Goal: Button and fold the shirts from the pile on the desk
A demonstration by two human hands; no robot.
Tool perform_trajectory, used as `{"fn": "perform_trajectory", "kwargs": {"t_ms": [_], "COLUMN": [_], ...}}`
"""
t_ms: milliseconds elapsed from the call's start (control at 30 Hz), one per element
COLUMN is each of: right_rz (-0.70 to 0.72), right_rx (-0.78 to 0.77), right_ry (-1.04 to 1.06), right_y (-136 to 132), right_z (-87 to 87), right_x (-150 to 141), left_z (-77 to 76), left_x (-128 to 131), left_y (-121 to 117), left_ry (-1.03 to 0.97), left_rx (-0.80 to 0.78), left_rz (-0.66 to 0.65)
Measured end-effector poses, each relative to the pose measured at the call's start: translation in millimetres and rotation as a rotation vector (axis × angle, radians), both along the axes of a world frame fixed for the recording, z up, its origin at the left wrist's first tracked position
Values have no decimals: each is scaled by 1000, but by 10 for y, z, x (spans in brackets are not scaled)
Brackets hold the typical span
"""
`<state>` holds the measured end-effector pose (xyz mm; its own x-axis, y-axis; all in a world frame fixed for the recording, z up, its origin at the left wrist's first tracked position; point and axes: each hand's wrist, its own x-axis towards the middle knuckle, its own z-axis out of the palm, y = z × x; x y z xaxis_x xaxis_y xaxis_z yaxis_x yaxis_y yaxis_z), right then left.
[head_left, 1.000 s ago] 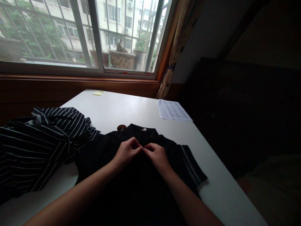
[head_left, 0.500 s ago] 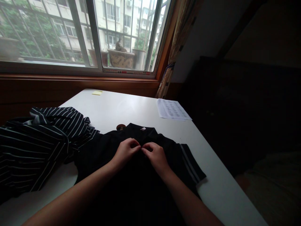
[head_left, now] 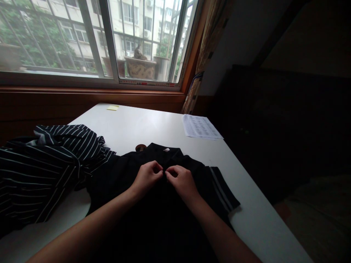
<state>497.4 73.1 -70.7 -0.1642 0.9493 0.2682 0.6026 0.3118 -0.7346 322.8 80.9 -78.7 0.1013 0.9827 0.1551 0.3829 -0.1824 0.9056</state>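
Note:
A black short-sleeved collared shirt [head_left: 115,179] lies spread out in front of me, its collar toward the window and pale stripes at the right sleeve cuff. Just below the collar, my left hand [head_left: 148,177] is closed in a pinch on the shirt's front. Facing it, my right hand [head_left: 181,180] pinches the same part of the shirt, with a narrow gap between the two sets of fingertips. Any button there is too dark and small to make out. A small white label [head_left: 166,149] shows inside the collar.
To the left, a black garment with white stripes [head_left: 35,175] is heaped on the white table [head_left: 142,122]. Printed sheets [head_left: 201,126] lie by the right edge, a yellow sticky note [head_left: 112,107] at the back. A brown round object [head_left: 140,147] sits behind the shirt.
The fingertips of my two hands have drawn slightly apart, where they almost touched before. The shirt stays in the same place.

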Motion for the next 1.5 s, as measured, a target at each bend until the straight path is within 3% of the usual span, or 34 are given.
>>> {"fn": "perform_trajectory", "kwargs": {"t_ms": [133,533,833,1067,1167,1333,1500], "right_rz": [-35,19,3,71,74,-11,108], "right_rx": [19,-72,-139,-236,-133,189,175], "right_ry": [-72,69,160,203,135,50,-71], "right_y": [-38,46,47,95,108,113,209], "right_z": [41,-78,-78,-107,-74,48,96], "right_x": [-39,20,14,64,105,191,262], "left_z": [2,6,40,-24,-46,-70,-107], "left_x": [6,-9,-56,-120,-192,-270,-248], "left_y": [-21,-15,2,69,122,203,253], "left_ry": [12,63,285,418,455,472,528], "left_rx": [35,53,28,242,363,464,451], "left_rz": [-1,-10,8,-52,19,73,5]}}
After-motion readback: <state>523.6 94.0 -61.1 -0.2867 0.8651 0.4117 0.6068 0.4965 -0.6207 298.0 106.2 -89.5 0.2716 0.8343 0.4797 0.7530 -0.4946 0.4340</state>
